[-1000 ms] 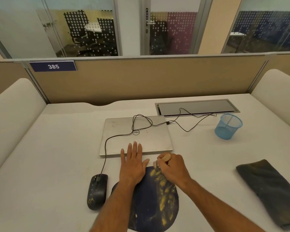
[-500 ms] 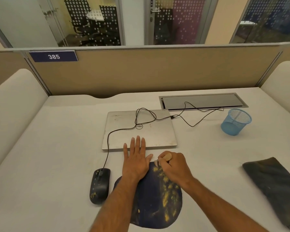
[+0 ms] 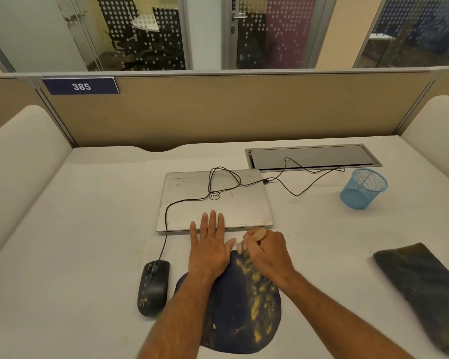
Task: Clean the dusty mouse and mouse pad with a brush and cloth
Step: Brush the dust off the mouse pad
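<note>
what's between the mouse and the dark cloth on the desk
In the head view, the dusty mouse pad lies between the mouse and the cloth, with both forearms over it; bare desk follows.

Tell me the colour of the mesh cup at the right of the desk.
Light blue. The mesh cup shows plainly in the head view, standing beyond the dark cloth.

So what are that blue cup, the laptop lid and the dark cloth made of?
The blue cup looks like painted wire mesh: you can see through its walls. The laptop lid seems brushed metal, silvery-matte and smudged, though it could be plastic. The cloth looks soft, dull fabric, lying limp.
</note>
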Tool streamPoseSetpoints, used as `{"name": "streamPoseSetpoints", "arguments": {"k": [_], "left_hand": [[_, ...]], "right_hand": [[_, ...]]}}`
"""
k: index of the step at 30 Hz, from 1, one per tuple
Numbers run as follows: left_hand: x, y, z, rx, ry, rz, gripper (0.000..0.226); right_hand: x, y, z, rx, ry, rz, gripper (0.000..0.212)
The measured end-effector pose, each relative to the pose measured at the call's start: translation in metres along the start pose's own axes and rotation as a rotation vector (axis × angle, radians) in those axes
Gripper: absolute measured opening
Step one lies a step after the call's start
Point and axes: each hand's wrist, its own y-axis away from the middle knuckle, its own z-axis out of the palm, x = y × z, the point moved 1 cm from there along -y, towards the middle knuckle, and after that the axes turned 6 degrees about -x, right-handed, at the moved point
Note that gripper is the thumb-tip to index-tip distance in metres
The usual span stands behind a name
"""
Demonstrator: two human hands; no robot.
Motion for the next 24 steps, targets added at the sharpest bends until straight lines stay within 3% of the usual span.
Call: {"name": "streamPoseSetpoints", "arguments": {"k": [3,5,8,13,16,18,24], "left_hand": [[0.001,0.000,-0.001,-0.003,-0.001,0.000,0.072],[0.001,0.000,-0.002,-0.002,0.007,-0.001,0.072],[0.001,0.001,-0.002,-0.001,0.008,0.000,0.072],[0.001,0.001,-0.002,-0.002,0.005,-0.003,0.072],[0.001,0.001,-0.002,0.001,0.000,-0.002,0.072],[0.001,0.000,-0.001,0.001,0.001,-0.002,0.072],[0.001,0.001,-0.001,-0.001,-0.002,-0.008,0.072]], "right_hand": [[0.001,-0.001,0.004,-0.064,0.090,0.014,0.043],[0.003,-0.003,0.003,-0.021,0.078,0.004,0.050],[0.003,-0.002,0.004,0.056,0.034,-0.028,0.038],[0.008,0.000,0.010,-0.063,0.093,-0.013,0.038],[0.011,0.000,0.008,0.044,0.014,-0.033,0.046],[0.010,0.001,0.008,0.093,-0.017,-0.047,0.040],[0.011,0.000,0.013,-0.063,0.098,-0.015,0.042]]}}
